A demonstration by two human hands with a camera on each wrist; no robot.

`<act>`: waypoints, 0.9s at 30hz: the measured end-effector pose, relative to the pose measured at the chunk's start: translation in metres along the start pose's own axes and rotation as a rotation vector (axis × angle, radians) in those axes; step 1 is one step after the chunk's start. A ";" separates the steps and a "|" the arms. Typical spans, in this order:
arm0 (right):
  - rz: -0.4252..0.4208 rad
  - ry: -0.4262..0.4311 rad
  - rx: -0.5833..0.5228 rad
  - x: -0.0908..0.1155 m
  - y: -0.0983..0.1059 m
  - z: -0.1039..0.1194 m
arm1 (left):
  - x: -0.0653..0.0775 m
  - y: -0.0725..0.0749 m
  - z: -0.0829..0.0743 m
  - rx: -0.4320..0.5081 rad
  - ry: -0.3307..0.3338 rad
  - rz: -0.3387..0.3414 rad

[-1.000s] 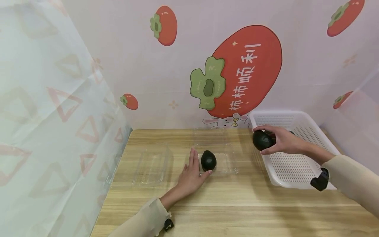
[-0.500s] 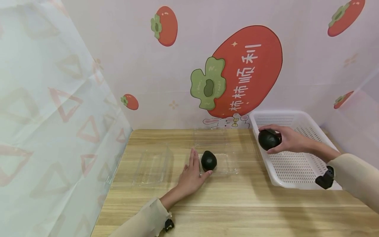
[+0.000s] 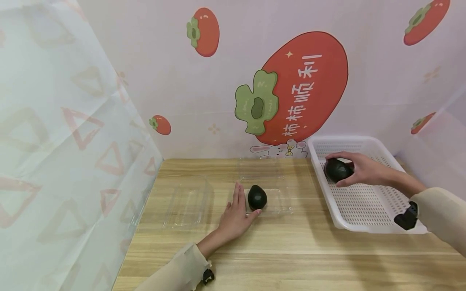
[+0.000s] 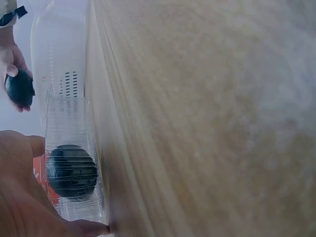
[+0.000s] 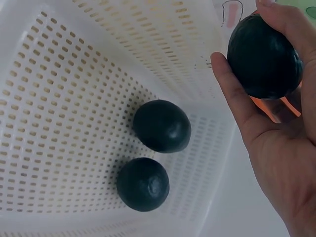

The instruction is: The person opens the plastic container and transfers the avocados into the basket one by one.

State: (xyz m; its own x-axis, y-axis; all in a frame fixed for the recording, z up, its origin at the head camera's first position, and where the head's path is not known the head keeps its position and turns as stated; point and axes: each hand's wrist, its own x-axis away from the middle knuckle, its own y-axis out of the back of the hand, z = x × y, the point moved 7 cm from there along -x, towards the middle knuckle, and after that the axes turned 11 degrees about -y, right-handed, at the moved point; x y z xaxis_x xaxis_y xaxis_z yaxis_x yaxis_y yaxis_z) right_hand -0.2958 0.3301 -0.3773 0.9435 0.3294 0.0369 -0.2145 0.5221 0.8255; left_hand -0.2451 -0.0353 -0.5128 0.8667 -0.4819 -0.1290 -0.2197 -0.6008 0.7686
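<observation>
My right hand (image 3: 367, 169) grips a dark green avocado (image 3: 336, 170) over the left side of the white basket (image 3: 336, 220). In the right wrist view, fingers and thumb curve round this avocado (image 5: 264, 57). A clear plastic box (image 3: 278, 200) lies on the table with its lid (image 3: 256, 166) folded back. Inside its left end sits another avocado (image 3: 257, 198), seen through the box wall in the left wrist view. My left hand (image 3: 233, 220) rests against the box's left end, fingers straight along that side and thumb at the near edge.
Two more avocados, one (image 5: 162, 126) above the other (image 5: 143, 184) in the right wrist view, lie in the basket. A second clear plastic box (image 3: 185, 204) is on the left of the wooden table (image 3: 269, 262). A printed wall covering (image 3: 204, 93) stands behind.
My right hand has moved right with the avocado, from the basket's left rim to over its inside. My left hand and the box have stayed put.
</observation>
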 end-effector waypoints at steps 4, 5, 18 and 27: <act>0.025 -0.009 -0.017 0.000 0.001 -0.006 | 0.000 0.000 0.000 0.000 -0.004 -0.003; 0.038 -0.019 -0.025 0.000 0.001 -0.007 | 0.000 0.000 0.000 -0.002 -0.004 -0.003; 0.043 -0.070 0.060 0.003 0.004 -0.027 | 0.000 0.000 0.000 -0.006 0.000 -0.001; 0.050 -0.109 0.136 0.003 0.006 -0.038 | 0.001 0.000 0.000 -0.006 -0.010 -0.010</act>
State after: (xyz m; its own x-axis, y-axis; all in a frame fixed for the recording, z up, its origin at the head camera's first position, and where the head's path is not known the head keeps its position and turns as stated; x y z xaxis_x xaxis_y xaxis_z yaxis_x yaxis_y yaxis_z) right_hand -0.3035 0.3644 -0.3941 0.9558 0.2612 0.1349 -0.2331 0.3934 0.8894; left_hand -0.2443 -0.0359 -0.5125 0.8642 -0.4823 -0.1433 -0.2082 -0.6021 0.7708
